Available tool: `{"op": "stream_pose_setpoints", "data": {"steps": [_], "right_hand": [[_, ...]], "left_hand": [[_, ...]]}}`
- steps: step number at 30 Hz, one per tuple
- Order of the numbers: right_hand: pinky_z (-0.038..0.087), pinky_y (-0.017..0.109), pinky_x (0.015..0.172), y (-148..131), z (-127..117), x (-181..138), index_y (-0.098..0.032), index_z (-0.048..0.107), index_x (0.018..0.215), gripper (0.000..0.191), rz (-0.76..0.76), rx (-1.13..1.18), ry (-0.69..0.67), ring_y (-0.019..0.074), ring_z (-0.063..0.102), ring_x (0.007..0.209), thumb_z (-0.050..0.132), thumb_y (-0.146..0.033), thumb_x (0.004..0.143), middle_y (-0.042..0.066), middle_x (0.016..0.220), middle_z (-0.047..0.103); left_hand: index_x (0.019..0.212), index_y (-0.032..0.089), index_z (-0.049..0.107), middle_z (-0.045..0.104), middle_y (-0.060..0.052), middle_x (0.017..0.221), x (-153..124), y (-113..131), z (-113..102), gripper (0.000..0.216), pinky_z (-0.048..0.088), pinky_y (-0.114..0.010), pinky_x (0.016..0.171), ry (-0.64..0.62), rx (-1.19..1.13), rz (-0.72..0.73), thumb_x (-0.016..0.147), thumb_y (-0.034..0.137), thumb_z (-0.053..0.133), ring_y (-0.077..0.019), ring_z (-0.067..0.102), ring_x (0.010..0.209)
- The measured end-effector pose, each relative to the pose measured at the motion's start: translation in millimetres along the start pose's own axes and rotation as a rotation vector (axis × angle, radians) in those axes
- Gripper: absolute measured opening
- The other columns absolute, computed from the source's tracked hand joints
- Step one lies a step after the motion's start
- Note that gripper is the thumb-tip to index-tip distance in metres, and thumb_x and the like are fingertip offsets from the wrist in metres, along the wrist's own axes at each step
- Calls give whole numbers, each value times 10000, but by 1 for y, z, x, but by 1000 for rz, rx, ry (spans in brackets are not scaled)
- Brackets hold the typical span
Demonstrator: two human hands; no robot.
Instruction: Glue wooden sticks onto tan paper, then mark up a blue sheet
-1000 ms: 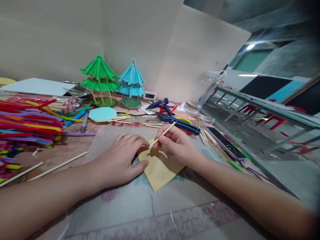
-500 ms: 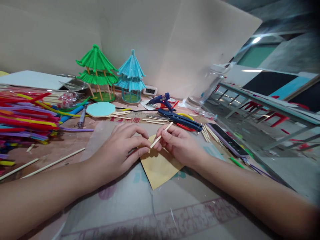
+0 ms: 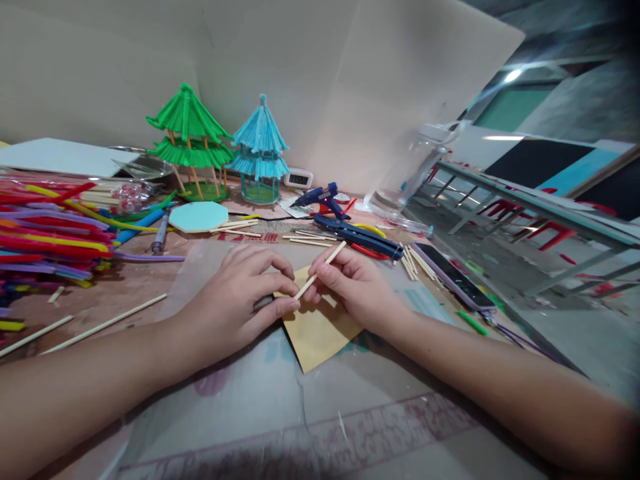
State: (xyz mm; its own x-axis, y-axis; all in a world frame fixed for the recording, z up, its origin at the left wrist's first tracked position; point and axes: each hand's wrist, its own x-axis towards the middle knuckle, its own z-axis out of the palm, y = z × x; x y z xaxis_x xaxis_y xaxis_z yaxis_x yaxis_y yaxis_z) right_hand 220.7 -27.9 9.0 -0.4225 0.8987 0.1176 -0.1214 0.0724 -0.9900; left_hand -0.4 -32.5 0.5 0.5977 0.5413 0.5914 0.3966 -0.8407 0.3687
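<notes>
A short pale wooden stick (image 3: pixel 321 269) slants above a yellow-tan square sheet (image 3: pixel 323 337) that resembles sandpaper. My right hand (image 3: pixel 353 283) is closed, pinching the stick between thumb and fingers along its upper half. At the stick's lower end, my left hand (image 3: pixel 255 283) brings thumb and index finger together around the tip; its other fingers are curled. Both hands are just over the sheet, covering its far part. Under the sheet lies a greyish board (image 3: pixel 240 413) with printed marks.
A green pagoda model (image 3: pixel 187 147) and a blue one (image 3: pixel 261 153) stand behind. Colourful pipe cleaners (image 3: pixel 60 233) heap at left. A glue gun (image 3: pixel 325 199), blue-handled cutters (image 3: pixel 357 235), loose sticks (image 3: pixel 410 263), a phone (image 3: pixel 455 277) and a clear jug (image 3: pixel 413 167) lie beyond and right.
The stick's lower end has shifted slightly left and down, to between my left thumb and index finger. The whole view has moved slightly.
</notes>
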Motion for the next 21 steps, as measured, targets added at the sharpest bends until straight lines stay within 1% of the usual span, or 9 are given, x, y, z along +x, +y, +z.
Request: {"op": "stream_pose_setpoints", "data": {"steps": [3,11,17,21], "right_hand": [[552,222,648,-2,2,-1,-189,618,853,279,-20,-17,3,110,712,653,749,-433,887,-7,700,749],[549,236,640,-3,2,-1,-190,605,842,323,-21,-47,25,112,702,631,773,-465,851,-13,692,737],[551,228,652,-2,2,-1,-191,595,862,300,-18,-56,13,107,703,646,747,-450,880,-9,699,735],[557,231,641,-3,2,-1,-194,591,865,310,-14,-60,-3,112,700,635,737,-467,885,-11,683,728]], "left_hand": [[944,230,706,628,-21,1042,0,0,0,164,376,-366,925,-16,3,4,1013,274,564,-203,559,1019],[972,220,689,630,-23,1033,0,-2,0,176,383,-349,904,-30,9,34,1020,198,521,-194,551,1009],[964,235,690,629,-15,1029,0,-2,1,146,386,-346,900,-29,16,26,1018,238,554,-190,554,1001],[978,241,693,629,-15,1023,0,-2,0,152,386,-358,909,-33,16,30,1019,233,546,-192,554,1003]]}}
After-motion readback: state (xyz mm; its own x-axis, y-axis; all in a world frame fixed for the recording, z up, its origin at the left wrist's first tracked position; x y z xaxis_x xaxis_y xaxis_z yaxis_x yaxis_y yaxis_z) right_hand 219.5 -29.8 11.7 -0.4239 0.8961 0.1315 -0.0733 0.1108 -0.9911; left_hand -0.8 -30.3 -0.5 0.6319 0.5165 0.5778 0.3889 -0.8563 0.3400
